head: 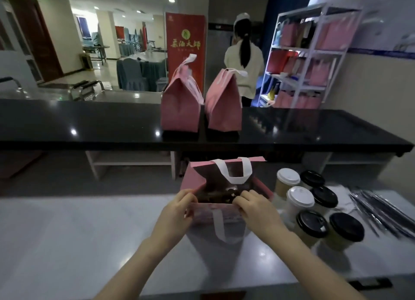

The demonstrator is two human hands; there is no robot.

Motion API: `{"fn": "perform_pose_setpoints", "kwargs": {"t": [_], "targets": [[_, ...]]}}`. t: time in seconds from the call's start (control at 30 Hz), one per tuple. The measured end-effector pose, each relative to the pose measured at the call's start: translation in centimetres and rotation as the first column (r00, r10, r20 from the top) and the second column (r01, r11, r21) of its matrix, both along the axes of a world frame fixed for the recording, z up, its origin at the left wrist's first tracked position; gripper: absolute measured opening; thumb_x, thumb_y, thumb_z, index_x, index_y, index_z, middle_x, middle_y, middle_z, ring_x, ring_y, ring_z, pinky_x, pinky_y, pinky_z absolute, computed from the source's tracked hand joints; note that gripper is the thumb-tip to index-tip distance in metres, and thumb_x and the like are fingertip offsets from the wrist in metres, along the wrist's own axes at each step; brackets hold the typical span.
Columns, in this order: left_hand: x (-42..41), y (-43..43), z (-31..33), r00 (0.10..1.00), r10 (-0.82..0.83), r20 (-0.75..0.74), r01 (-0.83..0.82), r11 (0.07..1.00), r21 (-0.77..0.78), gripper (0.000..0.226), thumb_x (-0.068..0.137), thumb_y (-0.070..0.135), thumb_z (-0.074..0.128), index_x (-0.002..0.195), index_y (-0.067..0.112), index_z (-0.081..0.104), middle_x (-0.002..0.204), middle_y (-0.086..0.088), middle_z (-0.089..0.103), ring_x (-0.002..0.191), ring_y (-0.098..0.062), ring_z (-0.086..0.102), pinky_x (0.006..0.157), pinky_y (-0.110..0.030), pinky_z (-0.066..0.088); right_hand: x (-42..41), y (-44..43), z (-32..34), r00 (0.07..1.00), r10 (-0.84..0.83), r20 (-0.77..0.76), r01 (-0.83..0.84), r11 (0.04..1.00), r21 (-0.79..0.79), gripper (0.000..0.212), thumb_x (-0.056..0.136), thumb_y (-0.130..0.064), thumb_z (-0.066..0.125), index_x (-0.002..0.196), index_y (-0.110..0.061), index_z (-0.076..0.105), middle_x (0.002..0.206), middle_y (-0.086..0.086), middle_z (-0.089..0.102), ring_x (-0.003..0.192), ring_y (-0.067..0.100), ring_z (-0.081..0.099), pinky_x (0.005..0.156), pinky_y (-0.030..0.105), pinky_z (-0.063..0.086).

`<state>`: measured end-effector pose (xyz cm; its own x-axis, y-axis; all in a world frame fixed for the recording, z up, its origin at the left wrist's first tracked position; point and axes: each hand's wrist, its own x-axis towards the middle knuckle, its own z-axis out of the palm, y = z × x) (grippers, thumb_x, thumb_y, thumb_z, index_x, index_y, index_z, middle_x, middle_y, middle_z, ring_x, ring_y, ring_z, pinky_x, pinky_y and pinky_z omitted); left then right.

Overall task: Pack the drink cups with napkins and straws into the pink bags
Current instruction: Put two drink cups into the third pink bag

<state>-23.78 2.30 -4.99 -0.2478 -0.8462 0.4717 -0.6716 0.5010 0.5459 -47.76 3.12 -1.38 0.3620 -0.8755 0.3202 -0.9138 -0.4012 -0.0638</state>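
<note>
Pink white-handled bag [195,176] stood open, my left hand [177,208] and right hand [256,209] pinching its near rim; lidded cups [300,199] probably next.

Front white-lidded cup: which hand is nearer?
Right. The right hand pinches the near rim of the open pink bag, just left of the front white-lidded cup; the left hand pinches that rim's opposite end.
</note>
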Motion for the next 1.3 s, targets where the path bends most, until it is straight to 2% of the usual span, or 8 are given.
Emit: {"fn": "perform_pose_setpoints", "kwargs": {"t": [0.17, 0.3, 0.43, 0.67, 0.93, 1.03, 1.2, 1.3], "targets": [[-3.7, -2.0, 0.0, 1.0, -0.01, -0.001, 0.01, 1.0, -0.014, 0.029, 0.073, -0.009, 0.063, 0.09, 0.014, 0.06, 0.108, 0.013, 0.055, 0.081, -0.014, 0.058, 0.07, -0.035, 0.054, -4.7, -0.3, 0.0, 0.996, -0.084, 0.032, 0.087, 0.993, -0.077, 0.019, 0.062, -0.006, 0.081, 0.076, -0.015, 0.071, 0.072, 0.001, 0.064, 0.068, 0.027, 0.062, 0.06, 0.039, 0.052], [-5.8, -4.3, 0.2, 0.998, 0.039, -0.05, -0.04, 0.999, -0.012, 0.026, 0.075, -0.005, 0.064, 0.092, 0.015, 0.06, 0.108, 0.01, 0.057, 0.08, -0.017, 0.059, 0.065, -0.038, 0.055, -6.9, -2.4, -0.4, 0.993, -0.091, 0.077, 0.102, 0.983, -0.154, 0.024, 0.061, -0.008, 0.085, 0.077, -0.019, 0.072, 0.068, -0.005, 0.065, 0.066, 0.021, 0.063, 0.068, 0.035, 0.053], [-7.4, -7.3, 0.2, 0.988, 0.1, -0.115, -0.101, 0.995, -0.003, 0.035, 0.076, -0.002, 0.065, 0.098, 0.024, 0.056, 0.108, 0.018, 0.05, 0.079, -0.009, 0.057, 0.061, -0.033, 0.054, -8.8, -5.5, -0.8, 0.992, -0.101, 0.072, 0.11, 0.985, -0.136, 0.022, 0.07, -0.006, 0.076, 0.087, -0.019, 0.071, 0.076, -0.003, 0.066, 0.075, 0.023, 0.063, 0.078, 0.036, 0.051], [-9.8, -11.3, 0.2, 0.974, 0.146, -0.171, -0.142, 0.989, 0.036, 0.054, 0.073, 0.001, 0.068, 0.108, 0.038, 0.049, 0.107, 0.025, 0.047, 0.093, 0.005, 0.054, 0.067, -0.02, 0.051, -11.6, -10.7, 0.0, 0.998, -0.037, 0.05, 0.046, 0.982, -0.184, 0.031, 0.063, -0.005, 0.081, 0.087, -0.02, 0.07, 0.076, -0.004, 0.065, 0.071, 0.022, 0.062, 0.07, 0.032, 0.051], [-11.6, -10.1, 0.8, 0.969, 0.203, -0.141, -0.208, 0.978, -0.02, 0.053, 0.073, 0.002, 0.071, 0.107, 0.037, 0.048, 0.11, 0.016, 0.049, 0.095, -0.002, 0.055, 0.072, -0.016, 0.049, -14.3, -11.8, 0.0, 0.986, 0.113, 0.126, -0.087, 0.976, -0.199, 0.034, 0.072, -0.002, 0.075, 0.104, -0.012, 0.071, 0.094, 0.004, 0.069, 0.087, 0.026, 0.065, 0.081, 0.038, 0.053], [-12.3, -8.6, 1.1, 0.954, 0.272, -0.125, -0.285, 0.953, -0.099, 0.047, 0.069, -0.002, 0.071, 0.107, 0.023, 0.057, 0.123, 0.009, 0.049, 0.105, 0.0, 0.049, 0.084, -0.015, 0.042, -16.3, -10.8, 0.4, 0.961, 0.174, 0.216, -0.127, 0.968, -0.215, 0.046, 0.072, 0.002, 0.073, 0.116, -0.01, 0.067, 0.114, 0.005, 0.067, 0.105, 0.026, 0.062, 0.095, 0.041, 0.049], [-14.3, -5.9, 2.0, 0.917, 0.397, -0.05, -0.4, 0.904, -0.152, 0.039, 0.073, -0.002, 0.068, 0.11, 0.011, 0.065, 0.131, -0.004, 0.051, 0.122, -0.023, 0.047, 0.102, -0.036, 0.042, -21.4, -8.1, -0.4, 0.956, 0.189, 0.224, -0.173, 0.981, -0.089, 0.033, 0.08, -0.012, 0.072, 0.113, -0.011, 0.067, 0.118, 0.005, 0.063, 0.112, 0.027, 0.057, 0.098, 0.039, 0.045], [-15.9, -4.7, 2.4, 0.908, 0.42, 0.008, -0.412, 0.895, -0.169, 0.035, 0.08, 0.004, 0.069, 0.115, 0.01, 0.065, 0.13, -0.007, 0.054, 0.122, -0.026, 0.047, 0.104, -0.037, 0.039, -23.9, -6.5, -1.7, 0.984, 0.161, 0.081, -0.176, 0.953, 0.248, 0.038, 0.087, -0.036, 0.064, 0.122, -0.019, 0.061, 0.127, 0.0, 0.055, 0.123, 0.023, 0.047, 0.1, 0.035, 0.039]]}}
